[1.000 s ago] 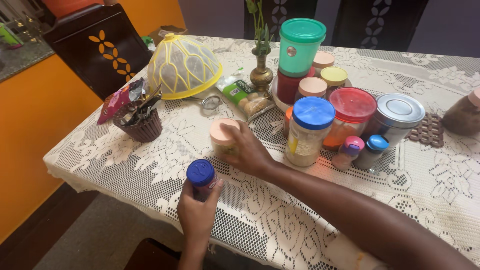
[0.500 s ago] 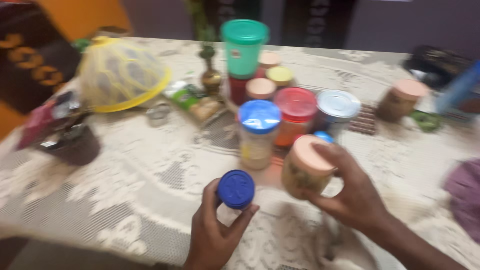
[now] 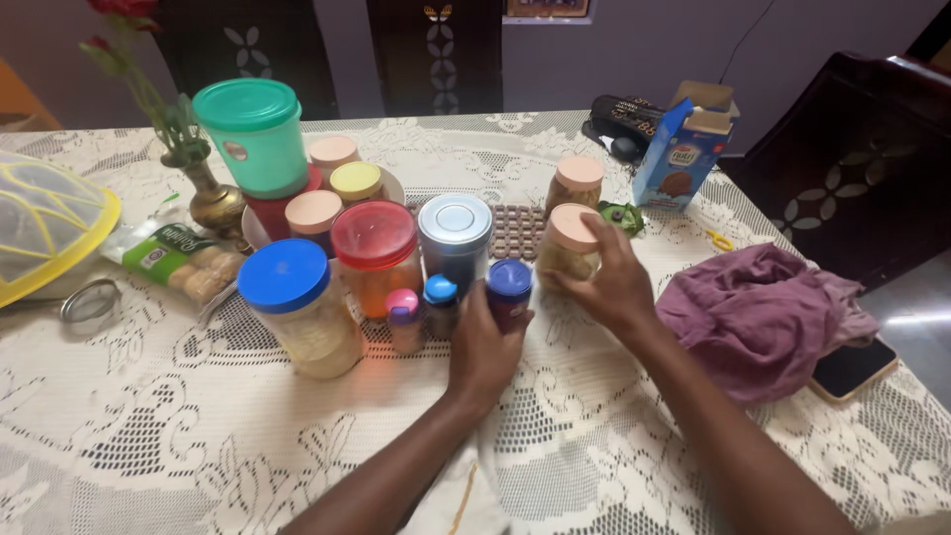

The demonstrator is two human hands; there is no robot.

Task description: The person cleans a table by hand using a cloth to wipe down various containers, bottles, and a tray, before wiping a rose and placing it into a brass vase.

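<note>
A: Blue-capped bottle (image 3: 509, 287): position and grip?

B: It stands upright on the lace-covered tabletop (image 3: 198, 436), just right of a small blue-topped shaker (image 3: 440, 302) and a small pink-topped shaker (image 3: 402, 319). The left hand (image 3: 482, 347) wraps its lower body from the near side. The fingers (image 3: 466, 315) are curled and closed around the bottle; the cap shows above them.

A: Left arm pose?

B: The forearm enters from the bottom edge and runs up and slightly right to the wrist. The back of the hand faces the camera.

A: Second item?

B: A pink-lidded jar (image 3: 569, 243) of pale contents stands just right of the bottle, apart from it. The right hand (image 3: 614, 282) holds it from the right and near side, fingers spread narrowly over the lid edge and wall. The right forearm runs in from the lower right.

A: Surroundings?

B: Behind the shakers are a steel canister (image 3: 455, 238), a red-lidded jar (image 3: 374, 253) and a large blue-lidded jar (image 3: 297, 307). Further left, a green-lidded container (image 3: 253, 139) rises over several smaller jars. A brown trivet (image 3: 513, 230) lies behind the jar being held, with another pink-lidded jar (image 3: 577, 183) beyond it. A purple cloth (image 3: 763, 317) lies right of the right hand, partly covering a phone (image 3: 854, 369). A blue carton (image 3: 679, 159) stands at the far right. A yellow mesh cover (image 3: 45, 233) sits at the left edge.
</note>
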